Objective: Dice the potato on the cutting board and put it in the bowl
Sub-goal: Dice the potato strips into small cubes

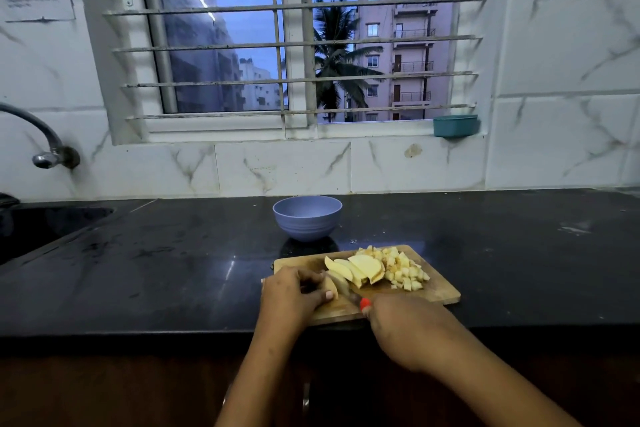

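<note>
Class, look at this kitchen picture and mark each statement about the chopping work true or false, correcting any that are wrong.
1. The bowl stands on the cutting board. False: it stands on the counter behind the board.
2. Diced potato lies at the right end of the board. True.
3. The right hand holds a knife with a red handle. True.
4. All the potato is already diced. False: several slices remain uncut, and the left hand holds another piece.
5. The bowl is full of potato cubes. False: no potato shows above its rim, though its inside is mostly hidden.
</note>
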Demonstrator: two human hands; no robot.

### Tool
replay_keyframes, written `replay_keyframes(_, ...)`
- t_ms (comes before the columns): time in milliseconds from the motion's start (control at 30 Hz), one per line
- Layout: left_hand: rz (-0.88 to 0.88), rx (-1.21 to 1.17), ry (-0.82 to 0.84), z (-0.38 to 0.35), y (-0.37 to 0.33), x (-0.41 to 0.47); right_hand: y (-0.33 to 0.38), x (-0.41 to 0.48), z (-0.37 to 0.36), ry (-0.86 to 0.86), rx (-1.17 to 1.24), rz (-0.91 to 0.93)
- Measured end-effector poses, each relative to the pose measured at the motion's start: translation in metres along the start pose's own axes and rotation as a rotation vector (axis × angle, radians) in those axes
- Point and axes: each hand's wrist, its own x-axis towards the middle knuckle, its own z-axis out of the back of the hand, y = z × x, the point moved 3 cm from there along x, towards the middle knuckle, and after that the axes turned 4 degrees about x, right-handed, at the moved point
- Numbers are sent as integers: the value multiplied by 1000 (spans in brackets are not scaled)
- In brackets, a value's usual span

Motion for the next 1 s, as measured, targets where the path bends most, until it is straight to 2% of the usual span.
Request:
replay_keyframes(300, -11, 11, 15, 0, 0, -1, -33, 14, 8, 68, 644, 10)
replay_keyframes(400, -38, 32, 23, 0, 0, -1, -37, 14, 9, 29, 736, -31)
replay_keyframes(500, -40, 67, 31, -1, -1, -1, -28, 12, 11, -32, 622, 13)
replay_keyframes(667, -26, 65, 22, -2, 0, 0, 1, 4, 0, -141, 166, 52)
replay_keyframes(833, 12, 38, 48, -4, 2, 1, 18, -3, -2, -143, 70, 39)
replay_keyframes(1000, -35, 81, 23, -4, 3, 1, 31, 4, -6, -45, 60, -46)
